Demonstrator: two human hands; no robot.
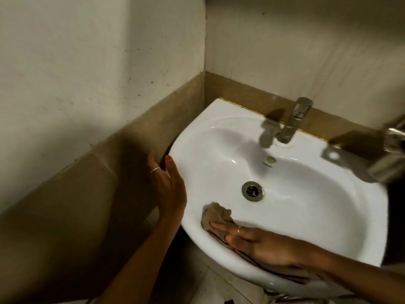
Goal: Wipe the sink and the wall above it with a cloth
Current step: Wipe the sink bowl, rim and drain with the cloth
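Here, in the single head view, one white sink (306,194) is seen mounted in a corner where two pale walls meet, each wall edged at sink height by a brown tiled band (140,137). The wall above the sink (306,51) is shown faintly streaked; the side wall (87,62) is marked by small dark specks.

Two bare hands are pictured. The right hand (269,244) is laid flat, fingers extended, on one brown cloth (219,218), which is pressed against the inner front slope of the basin, near its left front rim. The cloth is pinned beneath the palm and fingers rather than clenched, and a bunched portion of it is left showing beyond the fingertips. One ring is worn on this hand.

The left hand (168,183) is held open at the sink's left edge, with nothing gripped; its thumb is seen against or just above the rim, and which of the two cannot be told. One ring is worn on this hand as well.

One metal drain (252,190) is set at the bottom of the bowl, well apart from the cloth. One overflow hole (270,159) is visible on the back slope above it. One chrome tap (293,120) is fixed upright on the rear ledge. A second, blurred metal fitting (392,148) is partly seen at the frame's right edge.
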